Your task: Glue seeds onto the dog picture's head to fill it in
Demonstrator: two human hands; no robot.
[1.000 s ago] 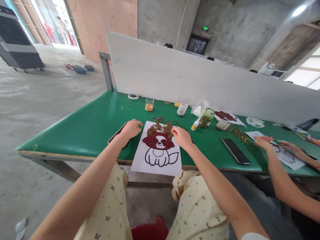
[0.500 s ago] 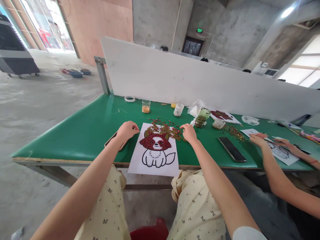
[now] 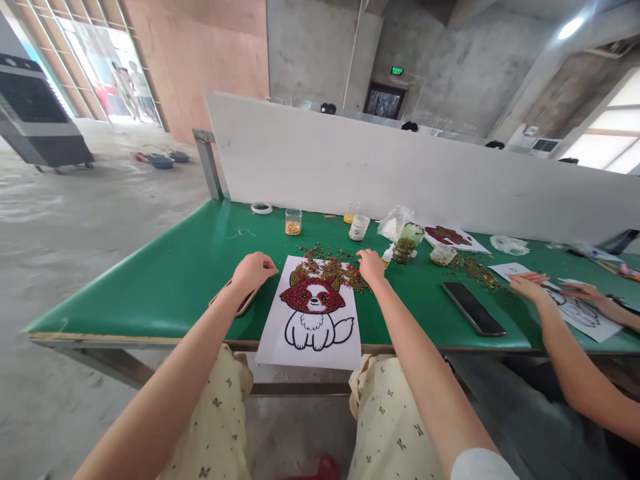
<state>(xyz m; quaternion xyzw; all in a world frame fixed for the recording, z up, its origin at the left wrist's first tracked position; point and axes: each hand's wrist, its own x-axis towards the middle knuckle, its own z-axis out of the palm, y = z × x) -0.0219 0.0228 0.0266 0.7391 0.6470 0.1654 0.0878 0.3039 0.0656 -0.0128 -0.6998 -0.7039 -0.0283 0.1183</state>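
A sheet of paper [image 3: 273,343] lies on the green table, its lower edge over the front. The cartoon animal drawn on it has a head [image 3: 300,297] covered in dark red beans, with greenish grains in the ears; its body is bare outline. My left hand [image 3: 254,272] is closed, fingertips pinched beside the sheet's left edge, above a phone [image 3: 247,303] partly hidden by my wrist. Loose red and green beans [image 3: 333,269] cover the sheet's top. My right hand [image 3: 371,268] hovers or rests at their right side, fingers curled; whether either hand holds a bean is too small to tell.
A glue bottle [image 3: 388,255] stands behind my right hand, beside a greenish jar [image 3: 409,241]. Cups [image 3: 293,223] and a tape roll [image 3: 261,209] line the white partition [image 3: 350,160]. Another phone [image 3: 473,308] lies right, near a co-worker's hands [image 3: 530,285] over another drawing [image 3: 575,310].
The view has tilted up slightly, so the table sits lower in the picture. My right hand has shifted a little left and away from me; my left hand keeps nearly the same pose.
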